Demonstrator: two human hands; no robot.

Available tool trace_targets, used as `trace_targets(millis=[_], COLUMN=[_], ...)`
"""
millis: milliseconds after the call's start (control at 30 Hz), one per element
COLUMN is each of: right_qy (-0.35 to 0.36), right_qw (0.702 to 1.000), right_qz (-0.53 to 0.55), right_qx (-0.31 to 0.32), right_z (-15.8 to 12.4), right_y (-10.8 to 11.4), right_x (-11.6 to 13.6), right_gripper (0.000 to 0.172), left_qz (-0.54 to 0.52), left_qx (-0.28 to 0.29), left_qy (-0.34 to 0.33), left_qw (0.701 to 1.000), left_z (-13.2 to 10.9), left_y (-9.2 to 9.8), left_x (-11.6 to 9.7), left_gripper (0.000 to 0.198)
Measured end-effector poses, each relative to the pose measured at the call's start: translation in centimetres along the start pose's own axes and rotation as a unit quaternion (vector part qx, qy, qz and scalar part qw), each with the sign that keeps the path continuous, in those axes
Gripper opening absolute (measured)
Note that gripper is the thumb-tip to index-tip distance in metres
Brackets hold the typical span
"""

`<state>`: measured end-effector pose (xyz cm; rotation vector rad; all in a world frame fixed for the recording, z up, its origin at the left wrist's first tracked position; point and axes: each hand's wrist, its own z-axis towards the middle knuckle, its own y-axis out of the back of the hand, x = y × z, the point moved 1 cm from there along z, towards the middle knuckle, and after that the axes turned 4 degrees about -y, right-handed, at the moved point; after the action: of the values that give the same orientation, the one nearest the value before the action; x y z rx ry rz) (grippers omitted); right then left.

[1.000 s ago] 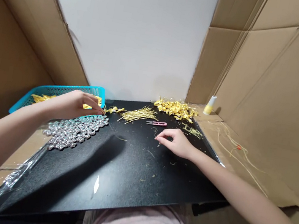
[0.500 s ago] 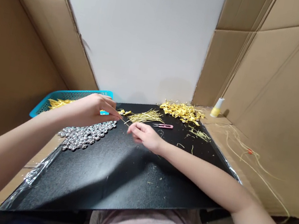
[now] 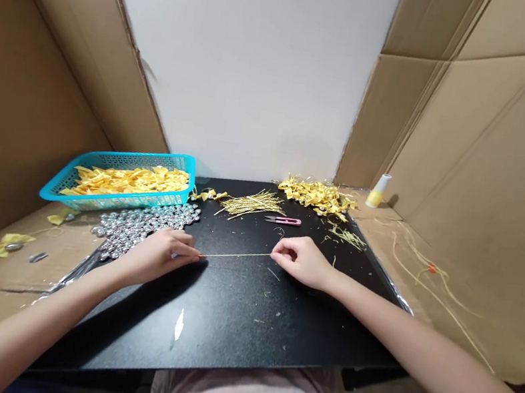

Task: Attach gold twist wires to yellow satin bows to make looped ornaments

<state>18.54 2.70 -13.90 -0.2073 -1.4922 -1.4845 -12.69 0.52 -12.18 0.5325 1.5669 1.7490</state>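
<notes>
Cannot read any text, label, brand, number or sign.
</notes>
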Motion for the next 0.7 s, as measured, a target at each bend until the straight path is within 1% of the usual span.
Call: trace_targets(millis=[100, 200, 233, 267, 333, 367, 433, 467, 500, 533, 567, 600, 700], right_qy=[0.007, 0.030, 0.040, 0.052, 0.079, 0.095, 0.125, 0.135, 0.140, 0.141, 0.138, 0.136, 0.140], right_qw=[1.000, 0.999, 0.999, 0.998, 0.996, 0.994, 0.991, 0.989, 0.988, 0.987, 0.986, 0.984, 0.978], right_qz=[0.001, -0.014, -0.021, -0.028, -0.040, -0.044, -0.047, -0.044, -0.038, -0.029, -0.019, -0.012, -0.007], right_qx=[-0.017, -0.007, -0.005, -0.004, -0.010, -0.014, -0.028, -0.039, -0.053, -0.070, -0.090, -0.111, -0.156], right_z=[0.3, 0.5, 0.6, 0.8, 1.0, 1.2, 1.5, 1.7, 1.9, 2.0, 2.2, 2.3, 2.6], right_y=[-0.6, -1.3, -1.5, -1.7, -1.8, -1.8, -1.7, -1.7, -1.6, -1.6, -1.5, -1.5, -1.7], right_x=[-0.2, 0.1, 0.3, 0.6, 1.3, 1.7, 2.3, 2.5, 2.6, 2.5, 2.3, 2.0, 1.0], right_gripper=[0.013, 0.012, 0.012, 0.011, 0.011, 0.011, 0.011, 0.011, 0.010, 0.010, 0.010, 0.010, 0.012], left_qz=[0.041, 0.073, 0.075, 0.068, 0.027, -0.010, -0.124, -0.199, -0.283, -0.377, -0.477, -0.509, -0.560], left_qx=[-0.009, -0.009, -0.011, -0.014, -0.024, -0.032, -0.042, -0.045, -0.055, -0.071, -0.106, -0.132, -0.185], left_qy=[0.013, 0.028, 0.035, 0.041, 0.051, 0.052, 0.046, 0.051, 0.067, 0.095, 0.136, 0.150, 0.176], left_qw=[0.999, 0.997, 0.997, 0.997, 0.998, 0.998, 0.990, 0.978, 0.955, 0.918, 0.862, 0.837, 0.788], left_z=[-0.7, -1.7, -1.9, -2.1, -1.6, -1.0, 1.1, 2.4, 3.8, 5.1, 6.2, 7.1, 8.6], left_y=[-0.4, -0.7, -0.6, -0.5, -0.2, -0.1, -0.2, -0.5, -0.9, -1.6, -2.3, -3.0, -4.7], left_x=[0.5, 0.9, 1.0, 0.9, 0.2, -0.4, -2.0, -2.9, -3.6, -4.1, -4.5, -4.7, -4.4], left_gripper=[0.031, 0.027, 0.028, 0.034, 0.054, 0.059, 0.055, 0.046, 0.033, 0.023, 0.025, 0.031, 0.041])
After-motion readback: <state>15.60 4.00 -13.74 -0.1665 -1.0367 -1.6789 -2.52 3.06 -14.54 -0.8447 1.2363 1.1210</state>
